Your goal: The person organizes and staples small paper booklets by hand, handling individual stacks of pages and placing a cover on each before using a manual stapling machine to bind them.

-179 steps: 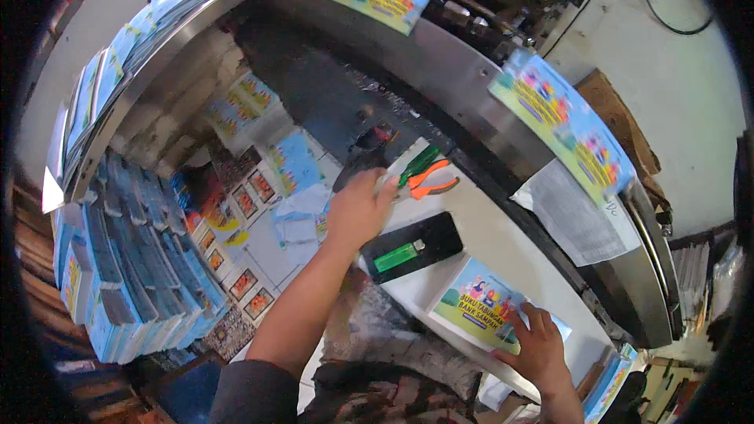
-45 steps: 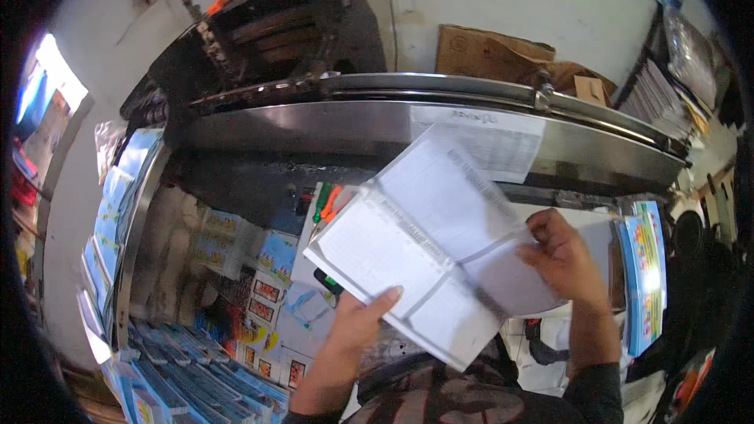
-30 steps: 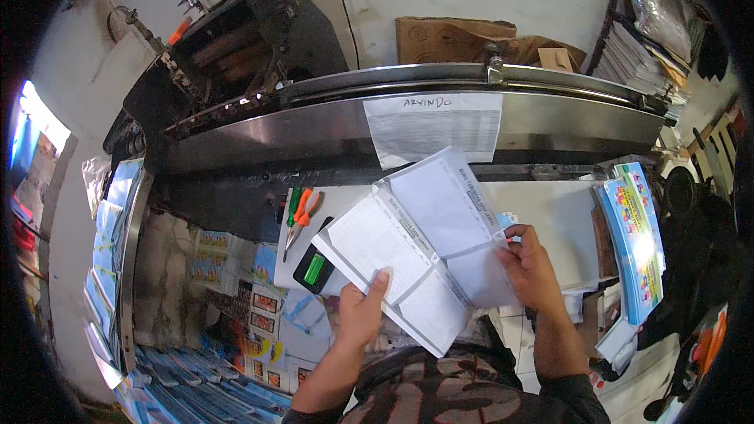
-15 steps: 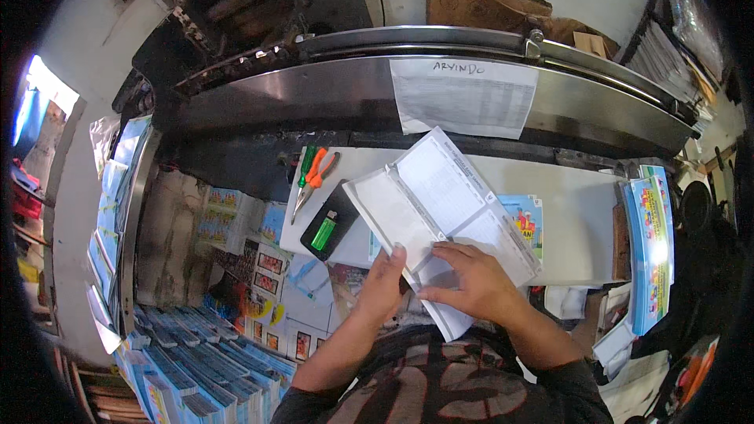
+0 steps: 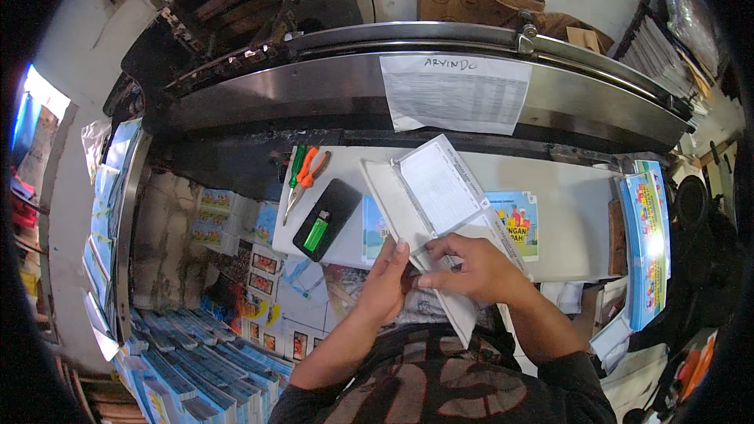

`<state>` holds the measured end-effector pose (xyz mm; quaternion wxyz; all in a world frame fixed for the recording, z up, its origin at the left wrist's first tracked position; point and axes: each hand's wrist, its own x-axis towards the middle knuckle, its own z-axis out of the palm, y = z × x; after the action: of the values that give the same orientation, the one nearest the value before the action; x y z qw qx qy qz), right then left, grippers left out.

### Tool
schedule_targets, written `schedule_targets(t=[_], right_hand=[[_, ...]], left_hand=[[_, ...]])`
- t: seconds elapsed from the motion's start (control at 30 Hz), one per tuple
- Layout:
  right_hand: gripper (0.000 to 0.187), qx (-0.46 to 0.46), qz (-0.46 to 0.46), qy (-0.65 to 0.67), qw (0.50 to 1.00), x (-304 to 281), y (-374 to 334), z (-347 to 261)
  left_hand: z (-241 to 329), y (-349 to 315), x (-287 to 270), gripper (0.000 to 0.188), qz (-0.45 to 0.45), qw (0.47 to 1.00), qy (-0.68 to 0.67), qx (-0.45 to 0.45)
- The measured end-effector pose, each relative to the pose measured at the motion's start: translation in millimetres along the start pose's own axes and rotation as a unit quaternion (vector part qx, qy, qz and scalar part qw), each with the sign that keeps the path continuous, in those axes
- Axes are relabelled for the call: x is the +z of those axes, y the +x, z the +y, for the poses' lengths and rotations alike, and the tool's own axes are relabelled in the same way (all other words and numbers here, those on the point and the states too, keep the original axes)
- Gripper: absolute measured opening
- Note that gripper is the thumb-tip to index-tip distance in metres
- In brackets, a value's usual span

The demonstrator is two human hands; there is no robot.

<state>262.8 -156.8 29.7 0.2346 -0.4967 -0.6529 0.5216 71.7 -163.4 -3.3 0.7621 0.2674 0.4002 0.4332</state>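
Both of my hands hold an open booklet [image 5: 441,192] of white printed pages above the pale work board. At its lower left edge, my left hand [image 5: 382,284] is closed on it, thumb pointing up. My right hand [image 5: 473,268] has its fingers curled over the pages near the fold; the fingertips are partly hidden. Under the booklet, a colourful blue printed cover [image 5: 517,224] lies partly hidden on the board [image 5: 577,224]. Left of the booklet are a black phone [image 5: 339,202] with a green lighter [image 5: 316,234] on it, orange-handled pliers [image 5: 316,169] and a green-handled tool [image 5: 298,163].
Rows of stacked booklets [image 5: 200,365] fill the lower left. A pile of blue printed covers [image 5: 648,247] stands at the board's right end. Behind the board runs a metal machine bar [image 5: 275,94] with a paper sheet [image 5: 455,98] fixed to it.
The booklet has folded and tilted: its left part now stands more edge-on, and more of the printed cover beneath shows. My hands stay close together on it. The whole view has shifted slightly.
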Motion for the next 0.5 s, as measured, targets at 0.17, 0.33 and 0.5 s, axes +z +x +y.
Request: schedule_targets(t=[0.17, 0.33, 0.5], right_hand=[[0.043, -0.009, -0.035, -0.014, 0.999, -4, 6, -8], [0.037, -0.042, -0.004, 0.107, 0.993, -7, 8, 16], [0.029, 0.03, 0.042, -0.032, 0.998, -25, 10, 10]], left_hand=[[1, -3, -1, 0.057, 0.004, 1.0, -0.016, 0.009], [4, -4, 5, 0.059, 0.015, 1.0, 0.015, 0.018], [2, -2, 0, 0.056, 0.067, 0.998, 0.017, -0.008]])
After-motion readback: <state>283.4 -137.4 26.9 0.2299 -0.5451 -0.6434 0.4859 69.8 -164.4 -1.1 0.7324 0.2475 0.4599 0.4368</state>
